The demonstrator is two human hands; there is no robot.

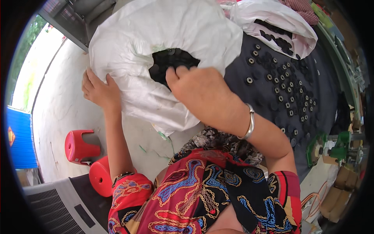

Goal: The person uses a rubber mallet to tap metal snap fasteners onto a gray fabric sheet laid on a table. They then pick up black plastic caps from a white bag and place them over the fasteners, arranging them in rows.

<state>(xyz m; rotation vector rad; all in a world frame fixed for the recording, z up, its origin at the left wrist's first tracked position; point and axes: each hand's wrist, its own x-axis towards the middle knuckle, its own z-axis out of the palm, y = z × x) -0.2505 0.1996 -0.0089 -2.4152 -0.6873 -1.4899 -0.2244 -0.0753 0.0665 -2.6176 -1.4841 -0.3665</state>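
A large white woven sack (175, 25) stands before me, its mouth folded wide. Dark round pieces (171, 58) fill the opening. My left hand (99, 89) grips the sack's left edge, with the fingers curled against the fabric. Over the opening is my right hand (204, 89), its fingers bent down at the rim of the dark pieces. Its fingertips are partly hidden, and whether they pinch a piece does not show. A silver bangle (249, 123) circles my right wrist.
Right of the sack, a dark cloth-covered surface (249, 103) bears many black discs with metal rings (277, 90). A second white bag (304, 37) spills black pieces there. Two red stools (78, 146) stand at left, near a grey vented appliance (58, 206). Green metal tooling (343, 145) is at right.
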